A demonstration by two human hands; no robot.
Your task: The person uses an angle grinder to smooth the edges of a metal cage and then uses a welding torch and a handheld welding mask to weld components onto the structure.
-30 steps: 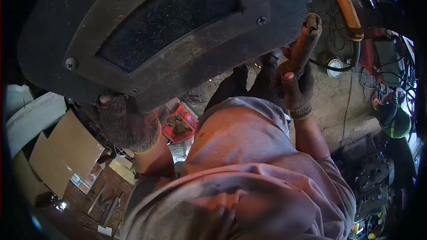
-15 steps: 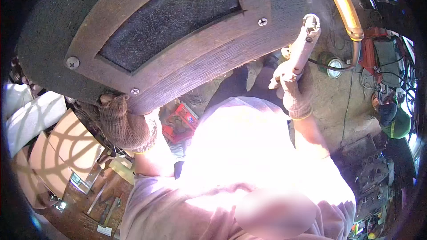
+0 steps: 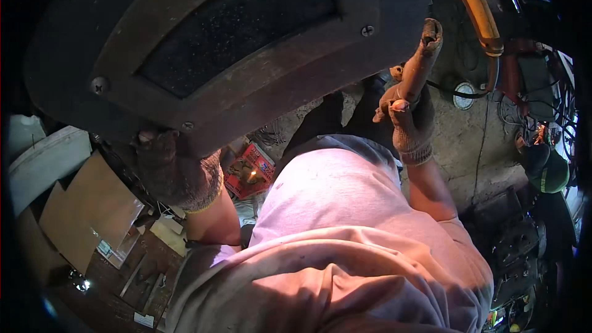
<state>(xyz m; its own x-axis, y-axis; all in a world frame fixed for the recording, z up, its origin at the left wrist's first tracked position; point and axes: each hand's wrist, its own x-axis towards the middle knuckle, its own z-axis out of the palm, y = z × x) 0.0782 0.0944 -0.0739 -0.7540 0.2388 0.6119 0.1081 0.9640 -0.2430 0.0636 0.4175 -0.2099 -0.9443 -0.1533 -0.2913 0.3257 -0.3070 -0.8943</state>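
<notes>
A large dark welding shield (image 3: pixel 265 80) with a framed dark glass window (image 3: pixel 240 24) and several screws fills the upper left. My left hand (image 3: pixel 176 169), in a worn knit glove, is closed on its lower left edge, thumb showing. To the right of the shield, my gloved right hand (image 3: pixel 407 117) is wrapped round a brown, tube-shaped welding electrode holder (image 3: pixel 422 65), its top end pointing up. Some of the right fingers are hidden. Whether a rod sits in the holder cannot be seen; the shield hides the area beyond it.
At upper right hangs a yellow-orange tube (image 3: pixel 475 6), with a dark cable (image 3: pixel 459 94) running from its end toward my right hand. A red packet (image 3: pixel 250 171) lies below the shield. Cardboard (image 3: pixel 92 209) leans at left. A green-capped person (image 3: pixel 549 169) is at far right, near sparks.
The strong white glare over my shirt and arms is gone and the whole scene is darker. Sparks now show at far right. My hands, the shield and the holder have hardly moved.
</notes>
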